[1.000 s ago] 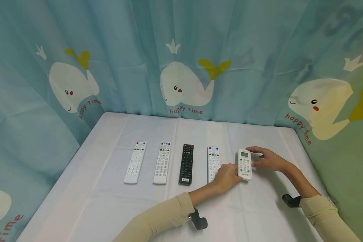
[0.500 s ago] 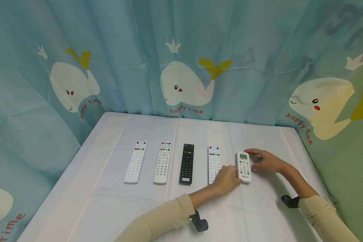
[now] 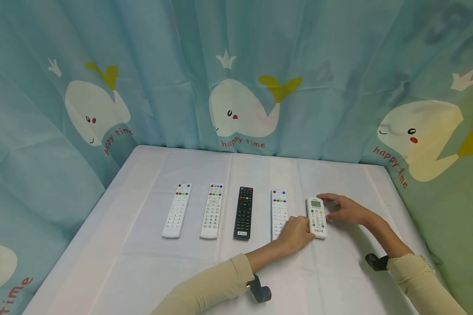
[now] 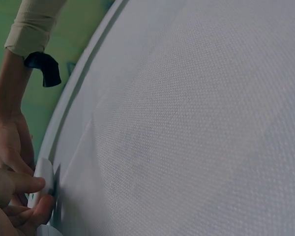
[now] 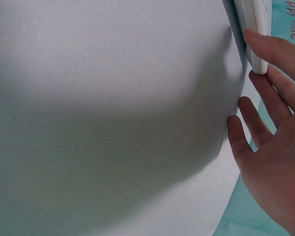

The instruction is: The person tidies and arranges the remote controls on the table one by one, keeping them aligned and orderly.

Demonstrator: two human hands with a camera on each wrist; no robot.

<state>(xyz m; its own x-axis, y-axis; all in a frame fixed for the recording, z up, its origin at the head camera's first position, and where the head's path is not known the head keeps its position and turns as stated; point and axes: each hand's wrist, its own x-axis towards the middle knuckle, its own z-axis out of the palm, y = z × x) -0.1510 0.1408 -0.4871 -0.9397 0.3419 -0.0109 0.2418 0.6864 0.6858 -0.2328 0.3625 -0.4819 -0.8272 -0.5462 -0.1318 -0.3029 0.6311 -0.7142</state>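
A white air-conditioner remote [image 3: 317, 218] with a small grey screen lies face up at the right end of a row. My left hand [image 3: 295, 234] pinches its lower left edge; in the left wrist view the thumb [image 4: 35, 184] sits on one side and fingers curl at the other. At its top and right side is my right hand [image 3: 351, 210]. The right wrist view has that thumb [image 5: 265, 44] against the remote's [image 5: 257, 44] edge, the index finger around its end and the other fingers spread. Beside my left hand, a white remote [image 3: 279, 210] has its lower end partly covered.
Further left stand a black remote [image 3: 243, 214] and two white ones, a middle remote [image 3: 211, 212] and an outer remote [image 3: 177, 212]. All lie on a white-covered table [image 3: 150, 271]. A blue-green whale-print curtain [image 3: 173, 87] rises behind and beside it.
The air-conditioner remote has shifted slightly left and toward me, mostly in the first half second, with both hands staying on it. The other remotes keep their places.
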